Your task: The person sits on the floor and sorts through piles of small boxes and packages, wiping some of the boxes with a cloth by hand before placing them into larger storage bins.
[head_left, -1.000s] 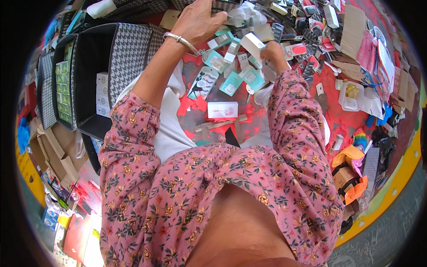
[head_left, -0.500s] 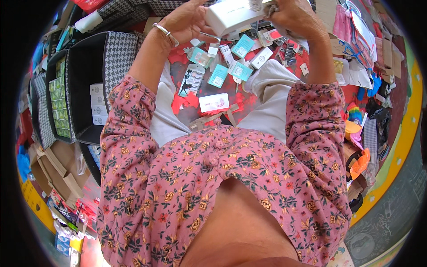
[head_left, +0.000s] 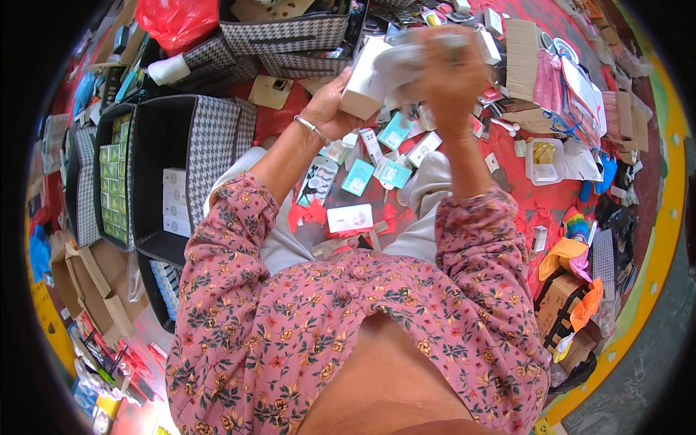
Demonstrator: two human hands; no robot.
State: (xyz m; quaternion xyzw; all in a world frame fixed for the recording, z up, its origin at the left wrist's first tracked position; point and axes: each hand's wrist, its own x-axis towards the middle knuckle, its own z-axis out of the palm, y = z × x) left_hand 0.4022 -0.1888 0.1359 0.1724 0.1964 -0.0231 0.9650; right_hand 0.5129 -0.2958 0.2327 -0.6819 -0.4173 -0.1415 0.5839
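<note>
My left hand (head_left: 330,109) grips a white carton (head_left: 367,78) from its left side, holding it tilted above the floor in front of me. My right hand (head_left: 457,69) is smeared by motion at the carton's right. A blurred, greyish-white thing (head_left: 404,67), perhaps clear plastic, is in its fingers and overlaps the carton's right edge; its kind cannot be made out. Below the hands lie several small teal packets (head_left: 357,177), a card of false eyelashes (head_left: 317,181), a slim white box (head_left: 424,148) and a white card with a pink print (head_left: 349,218).
To my left stands a black-lined houndstooth storage box (head_left: 163,130) with white boxes inside, beside one with green packs (head_left: 112,188). A houndstooth bin (head_left: 290,36) and a red bag (head_left: 177,25) lie ahead. At right are a cardboard box (head_left: 522,65) and a clear tub (head_left: 544,161).
The view has shifted, showing more of the floor ahead. The white carton has turned from nearly level to steeply tilted. My right hand is now blurred, with the greyish-white thing against the carton.
</note>
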